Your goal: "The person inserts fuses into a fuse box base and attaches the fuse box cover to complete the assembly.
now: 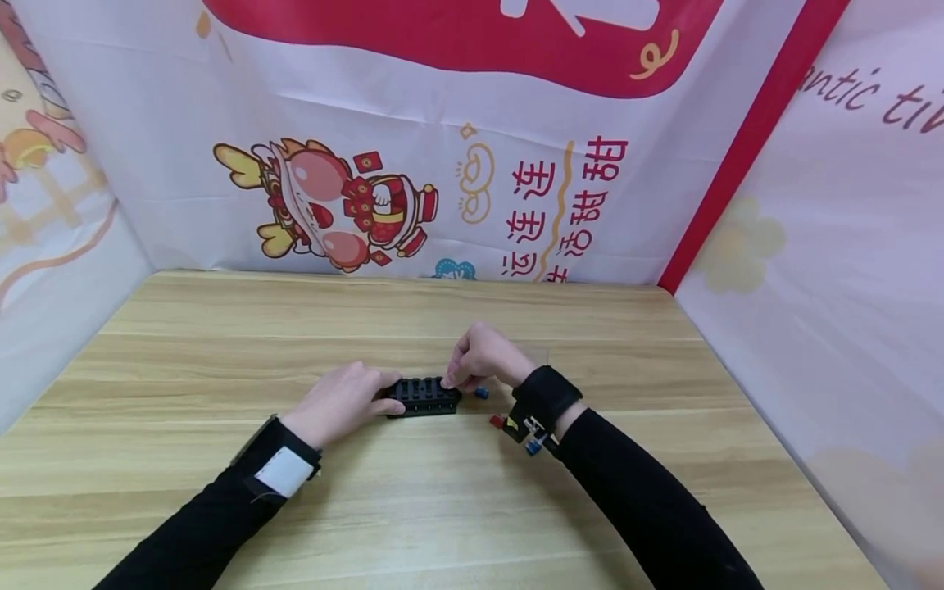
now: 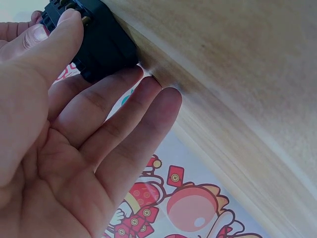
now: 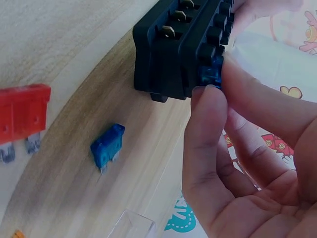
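My left hand (image 1: 347,399) holds the left end of a black fuse box (image 1: 422,399), thumb on its near side and fingers at the far side. In the left wrist view the thumb presses by the metal terminals of the fuse box (image 2: 106,42), and the other fingertips reach down close to the tabletop. At the box's right end, my right hand (image 1: 483,358) pinches a blue blade fuse (image 3: 210,75) between thumb and forefinger, right at the last slot. How deep that fuse sits is hidden by the fingertips.
A loose blue fuse (image 3: 107,147) lies just right of the box. Closer to the right wrist are a red fuse (image 3: 24,114) and an orange piece (image 3: 18,234). A clear plastic piece (image 3: 132,225) shows at the bottom. A printed cloth (image 1: 332,106) hangs behind the wooden table (image 1: 221,328).
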`<state>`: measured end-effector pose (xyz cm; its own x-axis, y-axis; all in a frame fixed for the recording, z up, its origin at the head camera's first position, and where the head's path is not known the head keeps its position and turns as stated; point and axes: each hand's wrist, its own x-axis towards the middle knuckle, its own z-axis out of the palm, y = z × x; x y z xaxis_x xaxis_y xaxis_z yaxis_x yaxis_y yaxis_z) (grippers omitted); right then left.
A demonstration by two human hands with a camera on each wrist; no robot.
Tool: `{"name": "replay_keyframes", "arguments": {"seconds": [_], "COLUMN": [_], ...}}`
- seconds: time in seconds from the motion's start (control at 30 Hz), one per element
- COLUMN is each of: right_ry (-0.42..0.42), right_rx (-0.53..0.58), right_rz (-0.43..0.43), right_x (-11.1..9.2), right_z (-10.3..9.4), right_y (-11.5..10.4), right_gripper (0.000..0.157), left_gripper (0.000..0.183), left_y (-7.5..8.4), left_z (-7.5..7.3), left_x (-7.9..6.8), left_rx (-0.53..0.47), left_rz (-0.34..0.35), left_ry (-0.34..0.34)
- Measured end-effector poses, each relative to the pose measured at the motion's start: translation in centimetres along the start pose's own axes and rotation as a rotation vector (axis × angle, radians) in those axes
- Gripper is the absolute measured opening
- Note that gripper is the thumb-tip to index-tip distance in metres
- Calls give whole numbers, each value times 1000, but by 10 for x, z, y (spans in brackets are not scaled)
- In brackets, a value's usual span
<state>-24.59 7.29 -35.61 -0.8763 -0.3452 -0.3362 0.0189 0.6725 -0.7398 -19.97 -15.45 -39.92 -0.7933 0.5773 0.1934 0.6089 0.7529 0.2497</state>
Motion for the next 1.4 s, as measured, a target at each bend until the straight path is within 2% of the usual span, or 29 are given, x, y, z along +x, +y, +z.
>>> {"name": "replay_keyframes", "arguments": {"seconds": [0.57,0.83,1.1,1.3,1.4], "right_ry": [0,4,0,19,19], "right_rx": [21,-17,-39,-55,-77], "right_rz": [-32,-42,-85,-73,-79], "right_x": [-3,-5,-6,-10,-11], "right_z": [0,1,5,4,5], "right_y": [1,-2,-4,-2,-4], "right_gripper": [9,9,8,8,8], "left_gripper": [26,23,24,23,22], "left_y": [3,5,4,6,6], "left_z": [-2,-2,-3,-1,-1], "left_x": [0,1,-3,1,0], "left_rx": [6,5,20,28,28], "left_rz": [8,11,-14,20,13], "left_ry": [0,-1,11,13,20]}}
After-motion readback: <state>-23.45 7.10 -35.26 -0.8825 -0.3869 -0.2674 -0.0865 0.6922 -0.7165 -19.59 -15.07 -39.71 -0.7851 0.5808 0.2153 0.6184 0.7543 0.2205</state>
